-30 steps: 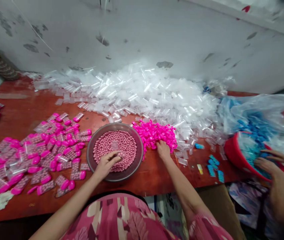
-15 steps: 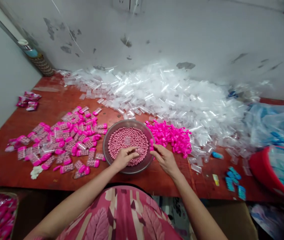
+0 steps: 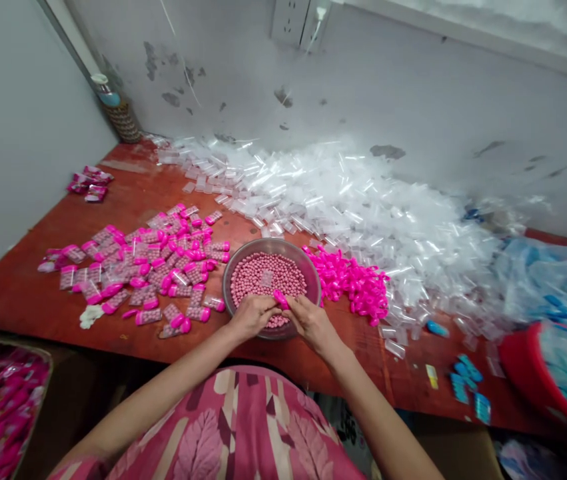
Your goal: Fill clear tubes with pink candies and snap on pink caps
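Over the near side of a metal bowl (image 3: 227, 293) full of pink beads (image 3: 268, 270), my two hands meet. My left hand (image 3: 253, 315) is closed on a small clear container, mostly hidden by the fingers now. Pinched in my right hand (image 3: 316, 325) is a bright pink cap (image 3: 280, 298), held against the container's end; whether it is fully seated I cannot tell. One empty clear container (image 3: 266, 277) lies on the beads. Right of the bowl is a heap of pink caps (image 3: 356, 283). Filled, pink-capped containers (image 3: 148, 260) are spread out on the left.
A large mound of empty clear containers (image 3: 343, 193) lies along the wall. On the right stand a red bucket (image 3: 523, 360) and several blue pieces (image 3: 466, 373). A box of pink packets (image 3: 3, 407) is at lower left. A flask (image 3: 118, 113) stands in the far corner.
My right hand has brought the pink cap left to the container in my left hand. The whole view has shifted, so the table things appear further right.
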{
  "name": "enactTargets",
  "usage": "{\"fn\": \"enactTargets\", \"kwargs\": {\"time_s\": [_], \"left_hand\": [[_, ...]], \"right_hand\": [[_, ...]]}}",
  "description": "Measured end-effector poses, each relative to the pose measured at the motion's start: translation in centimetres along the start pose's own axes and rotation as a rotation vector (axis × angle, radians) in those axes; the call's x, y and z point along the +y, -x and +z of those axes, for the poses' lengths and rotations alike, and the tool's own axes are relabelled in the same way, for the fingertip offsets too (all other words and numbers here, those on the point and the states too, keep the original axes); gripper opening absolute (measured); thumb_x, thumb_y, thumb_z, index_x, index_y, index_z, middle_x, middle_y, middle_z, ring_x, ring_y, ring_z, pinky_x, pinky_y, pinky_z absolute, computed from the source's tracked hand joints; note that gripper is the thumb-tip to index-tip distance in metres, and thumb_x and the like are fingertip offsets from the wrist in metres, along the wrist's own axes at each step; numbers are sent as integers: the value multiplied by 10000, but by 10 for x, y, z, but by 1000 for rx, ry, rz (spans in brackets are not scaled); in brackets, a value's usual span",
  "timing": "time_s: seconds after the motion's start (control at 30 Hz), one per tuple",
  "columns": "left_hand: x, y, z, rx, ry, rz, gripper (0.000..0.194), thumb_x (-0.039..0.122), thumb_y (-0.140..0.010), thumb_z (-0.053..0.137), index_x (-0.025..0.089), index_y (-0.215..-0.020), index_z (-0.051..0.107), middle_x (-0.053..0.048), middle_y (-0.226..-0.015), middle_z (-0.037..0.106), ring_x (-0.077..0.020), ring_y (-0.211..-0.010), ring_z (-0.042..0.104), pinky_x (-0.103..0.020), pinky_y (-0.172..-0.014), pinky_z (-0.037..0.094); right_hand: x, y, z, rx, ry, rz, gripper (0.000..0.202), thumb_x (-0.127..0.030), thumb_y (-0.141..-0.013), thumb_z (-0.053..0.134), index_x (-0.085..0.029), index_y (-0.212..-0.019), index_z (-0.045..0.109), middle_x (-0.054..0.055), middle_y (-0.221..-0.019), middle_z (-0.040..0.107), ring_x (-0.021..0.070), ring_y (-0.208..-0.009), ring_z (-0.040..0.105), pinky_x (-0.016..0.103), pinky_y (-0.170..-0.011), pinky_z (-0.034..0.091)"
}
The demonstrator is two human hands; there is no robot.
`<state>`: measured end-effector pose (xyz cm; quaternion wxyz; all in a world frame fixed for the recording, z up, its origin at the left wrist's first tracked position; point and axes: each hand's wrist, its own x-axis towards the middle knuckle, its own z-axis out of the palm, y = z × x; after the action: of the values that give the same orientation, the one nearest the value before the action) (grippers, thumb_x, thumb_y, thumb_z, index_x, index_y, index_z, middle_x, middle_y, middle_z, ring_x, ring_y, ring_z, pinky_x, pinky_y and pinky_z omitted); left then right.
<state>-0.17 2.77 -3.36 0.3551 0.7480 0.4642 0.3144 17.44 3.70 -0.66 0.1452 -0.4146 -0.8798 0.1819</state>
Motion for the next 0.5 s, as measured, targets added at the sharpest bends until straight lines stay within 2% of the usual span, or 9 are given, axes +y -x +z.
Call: {"fn": "enactTargets", "kwargs": {"time_s": [0.13, 0.2, 0.27, 0.3, 0.4, 0.43, 0.5], "left_hand": [[-5, 3, -6, -81, -225, 70, 213, 239, -810, 443, 161, -711, 615, -33, -667, 621, -127, -608, 542, -216, -579, 346], [-5, 2, -11, -118, -250, 71, 203, 235, -799, 455, 173, -711, 627, -33, -670, 634, -129, -609, 549, -215, -570, 336], [-2, 0, -18, -133, -205, 38, 203, 250, -790, 469, 187, -697, 638, -22, -640, 635, -125, -586, 547, -210, -553, 325], [0, -1, -20, -142, -170, 19, 201, 262, -782, 479, 194, -688, 643, -16, -621, 634, -125, -576, 545, -208, -546, 320], [4, -3, -26, -174, -36, -34, 172, 278, -746, 517, 209, -680, 660, -8, -619, 644, -138, -588, 552, -207, -539, 322], [4, -3, -26, -173, 18, -59, 167, 279, -735, 527, 207, -674, 664, -5, -616, 645, -141, -586, 551, -206, -535, 326], [1, -1, -25, -152, 131, -135, 186, 283, -724, 530, 187, -646, 668, 6, -575, 631, -134, -544, 532, -202, -517, 329]], "right_hand": [[3, -3, 9, -38, -66, -42, 316, -296, -866, 361, -219, -1155, 465, 44, -767, 529, 129, -685, 523, 210, -613, 434], [6, -6, 9, -80, -85, -69, 315, -302, -856, 389, -218, -1147, 475, 36, -743, 547, 127, -666, 529, 213, -607, 436], [5, -13, 3, -101, -59, -83, 359, -304, -832, 435, -208, -1179, 447, 58, -820, 573, 146, -740, 546, 234, -628, 447], [2, -17, -3, -102, -31, -96, 423, -306, -809, 473, -199, -1214, 409, 86, -928, 571, 170, -839, 542, 256, -664, 452], [-9, -32, -26, -132, 58, -214, 641, -278, -728, 566, -196, -1297, 281, 122, -1265, 391, 239, -1152, 365, 348, -852, 398], [-13, -37, -33, -162, 77, -268, 644, -259, -723, 567, -208, -1297, 280, 105, -1300, 357, 240, -1187, 322, 366, -899, 362], [-17, -44, -41, -223, 101, -337, 539, -248, -744, 541, -229, -1250, 358, 82, -1267, 409, 227, -1162, 361, 374, -921, 339]]}}
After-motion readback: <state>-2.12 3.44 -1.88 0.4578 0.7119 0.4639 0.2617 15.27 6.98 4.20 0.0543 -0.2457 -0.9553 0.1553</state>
